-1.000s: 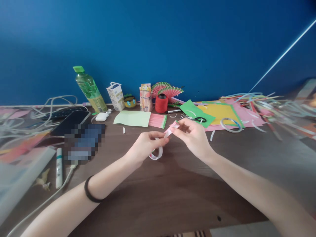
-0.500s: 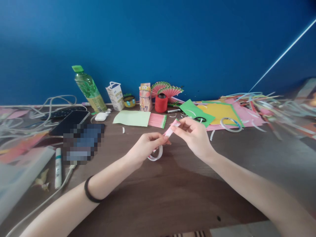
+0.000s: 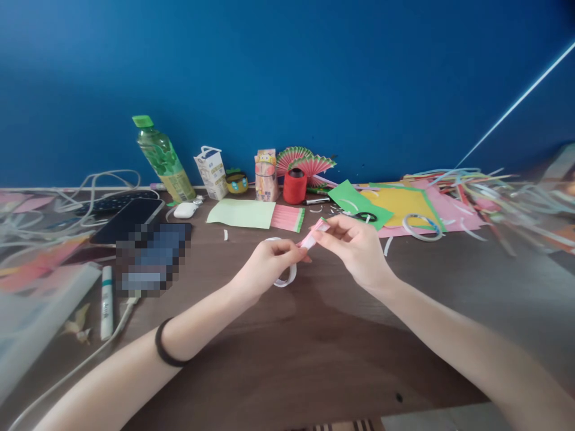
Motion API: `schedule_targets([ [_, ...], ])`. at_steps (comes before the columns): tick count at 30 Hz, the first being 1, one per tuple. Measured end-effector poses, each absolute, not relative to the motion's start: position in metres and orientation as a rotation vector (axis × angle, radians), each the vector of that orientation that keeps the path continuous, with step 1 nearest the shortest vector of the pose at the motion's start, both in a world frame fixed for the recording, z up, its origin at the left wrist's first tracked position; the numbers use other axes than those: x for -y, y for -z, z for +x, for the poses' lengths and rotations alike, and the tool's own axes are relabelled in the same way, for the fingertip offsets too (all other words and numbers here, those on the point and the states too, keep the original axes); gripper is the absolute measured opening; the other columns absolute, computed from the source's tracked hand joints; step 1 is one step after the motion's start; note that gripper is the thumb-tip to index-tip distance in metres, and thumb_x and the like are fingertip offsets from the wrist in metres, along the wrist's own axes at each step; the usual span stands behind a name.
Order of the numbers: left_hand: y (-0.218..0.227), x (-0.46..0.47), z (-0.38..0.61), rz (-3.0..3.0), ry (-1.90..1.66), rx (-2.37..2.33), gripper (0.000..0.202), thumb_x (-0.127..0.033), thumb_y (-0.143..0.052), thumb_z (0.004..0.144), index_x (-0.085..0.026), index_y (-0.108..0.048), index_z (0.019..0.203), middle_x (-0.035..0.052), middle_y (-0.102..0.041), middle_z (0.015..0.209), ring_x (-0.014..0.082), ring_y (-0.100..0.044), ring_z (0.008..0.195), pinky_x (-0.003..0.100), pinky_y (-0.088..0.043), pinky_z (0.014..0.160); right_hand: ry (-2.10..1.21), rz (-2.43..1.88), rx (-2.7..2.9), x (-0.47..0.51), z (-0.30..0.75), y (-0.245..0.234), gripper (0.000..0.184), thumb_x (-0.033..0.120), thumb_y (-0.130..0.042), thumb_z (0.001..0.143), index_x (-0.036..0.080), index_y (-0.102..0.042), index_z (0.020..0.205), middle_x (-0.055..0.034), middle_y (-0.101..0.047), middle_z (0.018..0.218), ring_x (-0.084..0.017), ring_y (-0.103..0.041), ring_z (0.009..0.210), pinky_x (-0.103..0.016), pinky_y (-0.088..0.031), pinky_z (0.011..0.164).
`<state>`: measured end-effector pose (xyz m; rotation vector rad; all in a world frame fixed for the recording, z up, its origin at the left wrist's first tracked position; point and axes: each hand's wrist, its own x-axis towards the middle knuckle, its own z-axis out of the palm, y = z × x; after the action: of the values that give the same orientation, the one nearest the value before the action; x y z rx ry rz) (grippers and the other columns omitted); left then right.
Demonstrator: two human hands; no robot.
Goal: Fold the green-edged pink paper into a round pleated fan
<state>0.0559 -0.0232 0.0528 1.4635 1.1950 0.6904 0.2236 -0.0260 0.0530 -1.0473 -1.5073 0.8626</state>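
Note:
A small folded strip of pink paper with a green edge (image 3: 309, 240) is held between both hands above the table. My left hand (image 3: 275, 262) pinches its lower left end between thumb and fingers. At the upper right end, my right hand (image 3: 349, 240) grips it, thumb against the bent fingers. Behind and below my left hand is a white roll of tape (image 3: 287, 280), partly covered by that hand. Farther back lie a pink pleated paper with a green edge (image 3: 287, 217) and a pale green sheet (image 3: 241, 214).
Along the blue wall stand a green bottle (image 3: 162, 158), a carton (image 3: 212, 173) and a red spool (image 3: 294, 187). Scissors (image 3: 366, 216) and coloured paper (image 3: 398, 206) lie right; a second tape roll (image 3: 422, 228) rests there. A phone (image 3: 155, 257) and marker (image 3: 106, 302) lie left.
Both hands keep hold of the pink paper strip in nearly the same place. More of the tape roll's rim shows above my left hand, and the view has shifted slightly.

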Motion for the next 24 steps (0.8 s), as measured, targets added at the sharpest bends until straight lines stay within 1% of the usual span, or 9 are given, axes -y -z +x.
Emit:
schedule_targets([
  [6,-0.0519,0.0226,0.0551,1.486,-0.705,-1.187,0.035,-0.047,-0.056,0.073,-0.014,-0.067,0.07,0.0034,-0.061,0.072,0.0082,-0.048,0.052,0.021,-0.034,0.046,-0.918,-1.027,1.493,0.0261,0.2234,-0.0525,0.013,0.031,-0.066,0.073,0.018,-0.064,0.076,-0.0018,-0.068,0.073,-0.013,-0.061,0.064,-0.026,-0.049,0.06],
  [10,-0.052,0.0224,0.0554,1.489,-0.7,-1.188,0.035,-0.047,-0.056,0.074,-0.014,-0.066,0.07,0.0035,-0.061,0.073,0.0079,-0.047,0.052,0.021,-0.033,0.046,-0.924,-1.026,1.484,0.0254,0.2236,-0.0504,0.013,0.03,-0.066,0.073,0.018,-0.064,0.076,-0.0012,-0.068,0.071,-0.013,-0.06,0.063,-0.025,-0.047,0.059],
  [18,-0.0522,0.022,0.0556,1.476,-0.705,-1.193,0.035,-0.048,-0.057,0.072,-0.015,-0.066,0.068,0.0015,-0.058,0.064,0.0077,-0.045,0.049,0.02,-0.03,0.043,-0.949,-1.007,1.456,0.0244,0.2245,-0.0493,0.012,0.03,-0.068,0.072,0.019,-0.065,0.077,-0.0009,-0.068,0.073,-0.012,-0.06,0.062,-0.024,-0.047,0.058],
  [24,-0.0505,0.0218,0.054,1.478,-0.71,-1.182,0.038,-0.051,-0.057,0.07,-0.014,-0.067,0.07,0.0013,-0.055,0.059,0.0092,-0.046,0.05,0.02,-0.03,0.043,-1.007,-0.985,1.43,0.0238,0.2249,-0.047,0.015,0.031,-0.068,0.071,0.019,-0.064,0.077,-0.0013,-0.068,0.072,-0.013,-0.061,0.065,-0.027,-0.049,0.062],
])
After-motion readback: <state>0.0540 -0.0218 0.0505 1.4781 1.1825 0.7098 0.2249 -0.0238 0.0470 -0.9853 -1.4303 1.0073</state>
